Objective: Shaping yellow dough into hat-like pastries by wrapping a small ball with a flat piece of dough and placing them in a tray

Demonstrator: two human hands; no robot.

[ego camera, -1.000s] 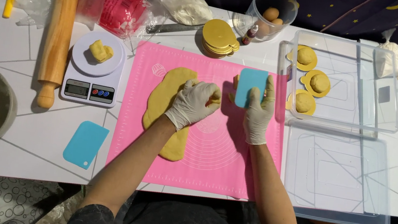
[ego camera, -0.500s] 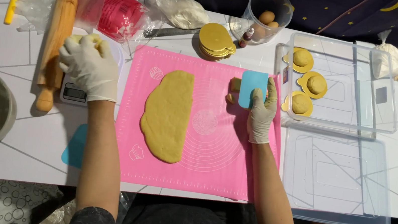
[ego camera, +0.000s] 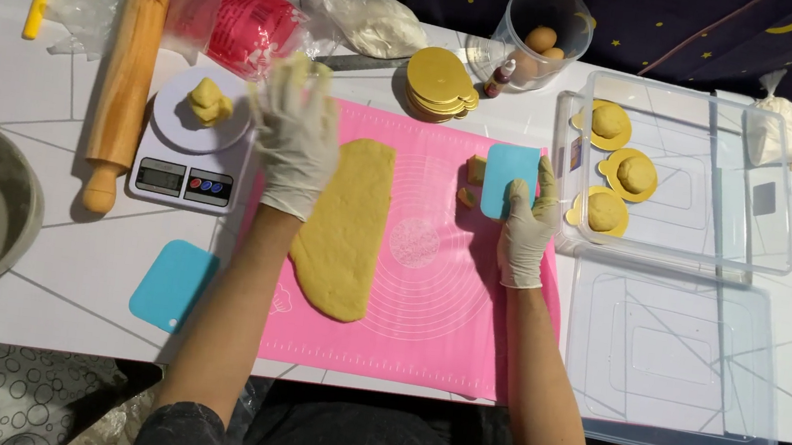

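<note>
Your left hand (ego camera: 295,140), gloved, hovers spread and empty between the scale (ego camera: 191,155) and the dough slab (ego camera: 347,227) on the pink mat (ego camera: 427,297). Your right hand (ego camera: 526,230) grips a blue scraper (ego camera: 509,178) beside 2 cut dough pieces (ego camera: 474,172), near the tray (ego camera: 764,260).

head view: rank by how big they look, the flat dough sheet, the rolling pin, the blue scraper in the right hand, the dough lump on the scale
1. Flat dough sheet, largest.
2. Rolling pin, about as long but much narrower.
3. Blue scraper in the right hand.
4. Dough lump on the scale, smallest.
</note>
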